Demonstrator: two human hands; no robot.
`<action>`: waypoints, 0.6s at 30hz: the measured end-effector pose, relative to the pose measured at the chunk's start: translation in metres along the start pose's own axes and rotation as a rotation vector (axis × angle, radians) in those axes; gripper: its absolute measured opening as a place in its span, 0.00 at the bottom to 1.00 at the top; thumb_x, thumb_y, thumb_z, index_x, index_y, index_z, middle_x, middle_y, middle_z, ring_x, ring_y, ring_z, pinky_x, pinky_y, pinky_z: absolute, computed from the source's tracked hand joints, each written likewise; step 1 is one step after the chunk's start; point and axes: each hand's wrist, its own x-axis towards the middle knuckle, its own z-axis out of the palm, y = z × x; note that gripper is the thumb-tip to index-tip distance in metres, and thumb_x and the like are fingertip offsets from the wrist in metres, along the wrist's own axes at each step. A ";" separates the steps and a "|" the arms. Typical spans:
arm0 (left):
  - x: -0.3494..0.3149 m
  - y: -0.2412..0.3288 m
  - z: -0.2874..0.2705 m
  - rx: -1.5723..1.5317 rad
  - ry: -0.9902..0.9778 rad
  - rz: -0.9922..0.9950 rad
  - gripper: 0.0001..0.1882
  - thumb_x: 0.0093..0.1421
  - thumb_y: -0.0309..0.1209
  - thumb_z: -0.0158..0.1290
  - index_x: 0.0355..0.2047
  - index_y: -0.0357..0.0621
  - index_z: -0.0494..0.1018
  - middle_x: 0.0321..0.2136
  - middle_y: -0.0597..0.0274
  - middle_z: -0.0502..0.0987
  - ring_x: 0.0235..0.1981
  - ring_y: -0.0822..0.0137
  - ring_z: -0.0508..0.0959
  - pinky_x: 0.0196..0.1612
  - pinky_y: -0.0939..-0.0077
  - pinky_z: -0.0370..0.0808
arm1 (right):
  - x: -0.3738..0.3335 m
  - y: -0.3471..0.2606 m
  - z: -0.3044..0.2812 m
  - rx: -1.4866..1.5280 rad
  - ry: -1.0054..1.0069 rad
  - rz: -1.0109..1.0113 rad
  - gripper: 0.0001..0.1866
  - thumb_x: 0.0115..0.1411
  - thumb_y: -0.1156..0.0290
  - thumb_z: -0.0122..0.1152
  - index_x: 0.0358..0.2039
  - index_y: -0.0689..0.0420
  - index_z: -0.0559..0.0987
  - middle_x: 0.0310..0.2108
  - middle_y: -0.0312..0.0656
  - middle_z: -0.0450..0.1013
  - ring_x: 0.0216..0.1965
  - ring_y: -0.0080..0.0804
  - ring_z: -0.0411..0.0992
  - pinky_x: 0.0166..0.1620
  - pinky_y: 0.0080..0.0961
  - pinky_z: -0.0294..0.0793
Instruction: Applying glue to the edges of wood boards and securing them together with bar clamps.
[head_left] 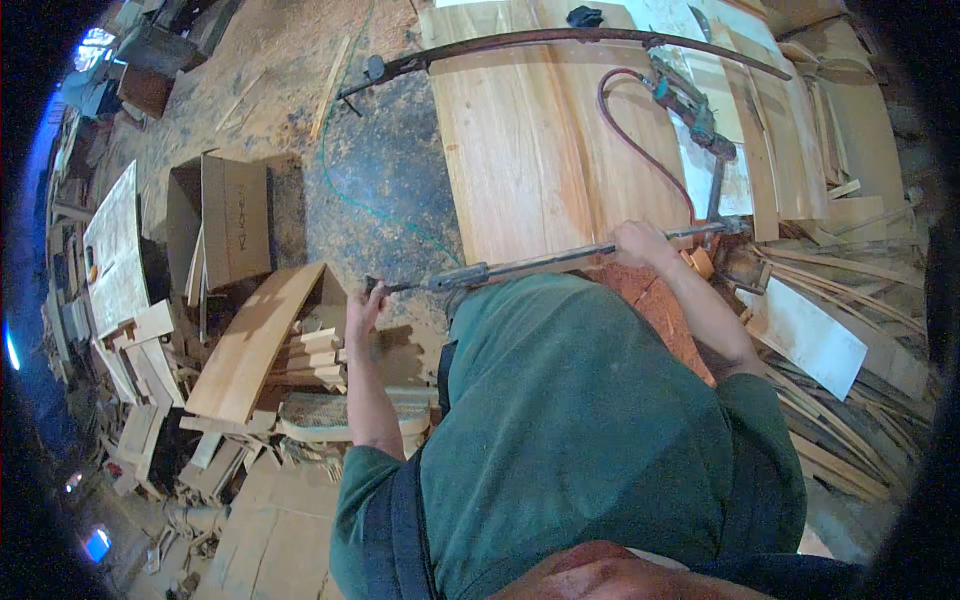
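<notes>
A long metal bar clamp (555,261) lies across the near edge of a pale wooden panel (510,150), just in front of my green shirt. At the clamp's left end, my left hand (364,306) is closed round the screw handle (385,287). My right hand (643,243) is wrapped over the bar toward its right end. Across the panel's far end runs a second bar clamp (530,37). On the panel's right side is a greenish power tool (692,112) with a dark red hose (640,145) curving toward me.
A cardboard box (236,218) stands on the dusty floor at left, near a leaning board (255,345) and stacked wood pieces (312,358). Thin strips of wood (850,290) and a white sheet (815,335) lie at right. A thin green cord (375,211) crosses the floor.
</notes>
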 end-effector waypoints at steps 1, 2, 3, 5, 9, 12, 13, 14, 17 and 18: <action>0.003 -0.011 -0.001 -0.060 0.144 0.092 0.18 0.65 0.44 0.55 0.30 0.40 0.79 0.18 0.68 0.74 0.21 0.78 0.70 0.23 0.78 0.64 | -0.005 -0.006 -0.008 -0.003 0.006 0.009 0.17 0.52 0.58 0.60 0.33 0.58 0.83 0.36 0.53 0.79 0.42 0.52 0.78 0.46 0.47 0.77; 0.006 -0.003 -0.009 -0.063 0.133 0.103 0.18 0.65 0.44 0.55 0.30 0.40 0.79 0.18 0.68 0.74 0.21 0.78 0.70 0.23 0.78 0.64 | -0.017 -0.015 -0.017 -0.011 0.036 0.010 0.14 0.49 0.63 0.59 0.32 0.58 0.82 0.32 0.53 0.78 0.38 0.53 0.77 0.44 0.48 0.77; 0.007 0.013 -0.017 -0.088 0.189 0.077 0.19 0.64 0.45 0.55 0.27 0.41 0.78 0.17 0.67 0.73 0.20 0.78 0.69 0.22 0.78 0.63 | -0.026 -0.022 -0.026 -0.021 0.065 0.010 0.11 0.46 0.68 0.58 0.31 0.58 0.80 0.27 0.53 0.76 0.34 0.54 0.77 0.41 0.49 0.77; 0.019 0.022 -0.039 -0.116 0.240 0.062 0.20 0.63 0.47 0.55 0.25 0.42 0.77 0.17 0.67 0.72 0.19 0.79 0.68 0.21 0.78 0.61 | -0.049 -0.039 -0.050 0.008 0.128 0.009 0.11 0.45 0.69 0.58 0.29 0.58 0.80 0.26 0.53 0.76 0.34 0.54 0.77 0.40 0.49 0.76; 0.064 0.045 -0.074 -0.109 -0.142 -0.269 0.28 0.62 0.57 0.51 0.25 0.41 0.77 0.14 0.66 0.71 0.17 0.75 0.69 0.21 0.77 0.63 | -0.080 -0.049 -0.062 0.036 0.250 0.062 0.08 0.43 0.70 0.57 0.26 0.57 0.77 0.25 0.51 0.75 0.32 0.54 0.76 0.37 0.50 0.75; 0.082 0.073 -0.074 -0.445 -0.275 -0.210 0.35 0.63 0.62 0.44 0.28 0.39 0.78 0.15 0.64 0.72 0.16 0.71 0.70 0.20 0.76 0.63 | -0.109 -0.047 -0.053 0.069 0.374 0.145 0.08 0.43 0.71 0.57 0.26 0.57 0.76 0.24 0.50 0.75 0.32 0.53 0.76 0.36 0.49 0.74; 0.082 0.097 -0.068 -0.589 -0.330 -0.199 0.38 0.63 0.65 0.41 0.30 0.38 0.78 0.16 0.63 0.73 0.16 0.70 0.70 0.20 0.76 0.63 | -0.122 -0.045 -0.051 0.072 0.382 0.192 0.08 0.43 0.71 0.57 0.26 0.57 0.76 0.24 0.50 0.75 0.32 0.53 0.76 0.36 0.49 0.74; 0.084 0.106 -0.061 -0.580 -0.356 -0.189 0.38 0.63 0.65 0.41 0.30 0.38 0.78 0.16 0.63 0.73 0.16 0.70 0.70 0.20 0.76 0.63 | -0.133 -0.045 -0.051 0.131 0.396 0.258 0.08 0.43 0.72 0.58 0.27 0.57 0.75 0.24 0.50 0.75 0.32 0.53 0.76 0.36 0.49 0.73; 0.094 0.123 -0.035 -0.623 -0.405 -0.115 0.39 0.66 0.63 0.36 0.40 0.34 0.77 0.18 0.62 0.75 0.18 0.69 0.72 0.25 0.79 0.66 | -0.168 -0.030 -0.033 0.180 0.483 0.404 0.08 0.44 0.70 0.59 0.28 0.56 0.75 0.25 0.49 0.74 0.32 0.53 0.75 0.36 0.48 0.72; 0.097 0.123 -0.025 -0.614 -0.420 -0.104 0.39 0.66 0.63 0.36 0.40 0.34 0.77 0.18 0.62 0.75 0.18 0.69 0.72 0.25 0.79 0.66 | -0.179 -0.020 -0.020 0.166 0.545 0.463 0.09 0.45 0.69 0.61 0.28 0.56 0.75 0.25 0.49 0.74 0.32 0.53 0.75 0.36 0.48 0.72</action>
